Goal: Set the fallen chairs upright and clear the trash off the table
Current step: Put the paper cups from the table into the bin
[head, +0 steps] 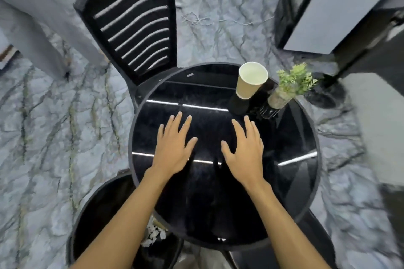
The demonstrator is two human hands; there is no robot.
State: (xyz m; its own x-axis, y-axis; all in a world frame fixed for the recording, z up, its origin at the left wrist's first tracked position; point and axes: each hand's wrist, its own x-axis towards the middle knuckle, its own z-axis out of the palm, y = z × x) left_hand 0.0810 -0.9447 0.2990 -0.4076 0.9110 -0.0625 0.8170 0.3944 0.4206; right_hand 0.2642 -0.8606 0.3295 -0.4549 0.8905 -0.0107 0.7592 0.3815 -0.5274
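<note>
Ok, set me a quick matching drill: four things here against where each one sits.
Things: 1 paper cup; 2 plant; 3 chair; 4 crumpled paper.
Places: A below the table's near-left edge; B table's far right edge; C on the table, just left of the plant; D beyond the table, far left, upright.
Pairs: 1-C; 2-B; 3-D; 4-A.

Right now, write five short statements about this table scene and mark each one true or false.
1. The left hand and right hand are open, palms down over the table. True.
2. The paper cup lies on its side. False: it stands upright.
3. The plant stands right of the paper cup. True.
4. The left hand grips the paper cup. False: neither hand touches it.
5. The slatted chair lies on the floor. False: it stands upright behind the table.
</note>
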